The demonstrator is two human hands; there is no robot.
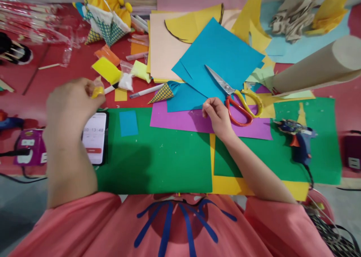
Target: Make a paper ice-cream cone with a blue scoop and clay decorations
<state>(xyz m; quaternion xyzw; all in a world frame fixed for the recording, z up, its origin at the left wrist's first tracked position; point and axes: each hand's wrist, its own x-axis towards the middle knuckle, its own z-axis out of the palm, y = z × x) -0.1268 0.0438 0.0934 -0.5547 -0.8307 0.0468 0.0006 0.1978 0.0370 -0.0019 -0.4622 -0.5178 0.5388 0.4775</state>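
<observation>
Pink shirt (93, 230), with blue strokes across its front, is being shown nearest the camera, its sleeves opening onto both forearms.

Small yellow piece (98, 92) is being pinched between thumb and fingers of the left hand (70, 101), raised beyond the phone (96, 140). Its outline is being blurred and partly covered by the fingers; exact shape cannot be told. Light weight and a soft, easily dented body are being judged likely; slipperiness is not being shown. A gentle hold at the edges, thumb against fingertip, is being favoured over a hard squeeze.

Just beside the left hand, a yellow packet (107, 70) is being seen on the red table (17, 72). Part of the phone is being hidden by the left wrist. A small blue rectangle (128, 123) is being carried by the green sheet (169, 159).

Right hand (217, 117) is being rested over the purple sheet (180, 117), fingers loosely curled, thumb near forefinger; whether anything thin is being gripped cannot be told. Just beside it, scissors (227, 87) are being supported by blue sheets (214, 50) and purple sheet.

Farther out, a checked cone (162, 94), a glue gun (303, 146) and a paper roll (313, 69) are being noted.
</observation>
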